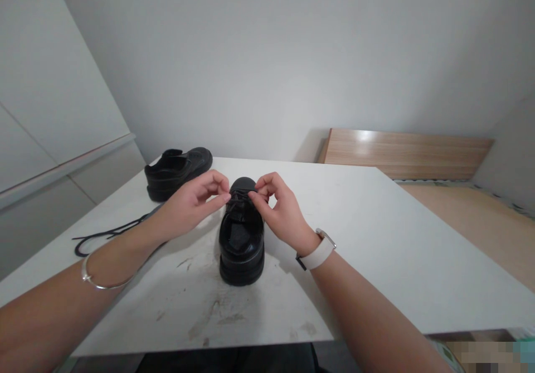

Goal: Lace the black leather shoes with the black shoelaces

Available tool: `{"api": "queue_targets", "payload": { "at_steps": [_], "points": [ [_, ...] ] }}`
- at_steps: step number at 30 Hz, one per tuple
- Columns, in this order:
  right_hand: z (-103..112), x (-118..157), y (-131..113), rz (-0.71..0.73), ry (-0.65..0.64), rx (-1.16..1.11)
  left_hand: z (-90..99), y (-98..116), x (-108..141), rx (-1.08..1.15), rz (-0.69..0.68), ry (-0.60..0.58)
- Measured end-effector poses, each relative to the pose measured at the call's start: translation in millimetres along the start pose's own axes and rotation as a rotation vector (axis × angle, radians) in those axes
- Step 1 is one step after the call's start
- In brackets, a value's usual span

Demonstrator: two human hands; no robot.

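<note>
A black shoe [241,264] stands upright on the white table, its heel toward me and its toe pointing at the wall. Black shoelace [241,195] crosses its front part. On the left side of the lacing, my left hand [194,203] pinches the shoelace between thumb and finger. My right hand [281,208] does the same on the right side, its thumb close against the lacing. Exactly how much lace each hand holds is too small to see.
Another black shoe [178,169] stands at the back left of the white table [368,261]. A loose black lace [100,233] lies in front of it, partly behind my left forearm. Beyond the table's right side is a wooden headboard [401,153] with a tan bed surface [463,217].
</note>
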State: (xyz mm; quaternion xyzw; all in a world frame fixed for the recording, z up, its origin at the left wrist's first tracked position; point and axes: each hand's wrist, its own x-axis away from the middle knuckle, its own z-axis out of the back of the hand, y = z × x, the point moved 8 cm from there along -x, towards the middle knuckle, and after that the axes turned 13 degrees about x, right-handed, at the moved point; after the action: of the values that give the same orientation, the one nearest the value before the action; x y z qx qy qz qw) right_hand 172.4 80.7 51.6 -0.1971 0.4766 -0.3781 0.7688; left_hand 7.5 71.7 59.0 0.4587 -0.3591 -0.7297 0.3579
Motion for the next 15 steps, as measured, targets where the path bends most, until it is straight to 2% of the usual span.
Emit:
{"api": "queue_targets", "payload": {
  "at_steps": [5, 8, 12, 15],
  "points": [
    [-2.5, -0.3, -2.2, -0.049, -0.021, -0.146, 10.4, -5.2, -0.3, 0.34, 0.073, 0.094],
    [-0.6, 1.0, -5.4, -0.067, -0.008, -0.277, 13.3, -5.3, 1.4, 0.419, 0.103, 0.112],
    [-1.2, 4.3, -9.7, -0.083, -0.068, -0.479, 9.9, 4.0, 4.4, 0.458, 0.078, 0.008],
    [-1.8, 5.9, -15.0, -0.061, -0.137, -0.579, 5.1, 15.0, 5.6, 0.332, -0.027, -0.087]
  ]
}}
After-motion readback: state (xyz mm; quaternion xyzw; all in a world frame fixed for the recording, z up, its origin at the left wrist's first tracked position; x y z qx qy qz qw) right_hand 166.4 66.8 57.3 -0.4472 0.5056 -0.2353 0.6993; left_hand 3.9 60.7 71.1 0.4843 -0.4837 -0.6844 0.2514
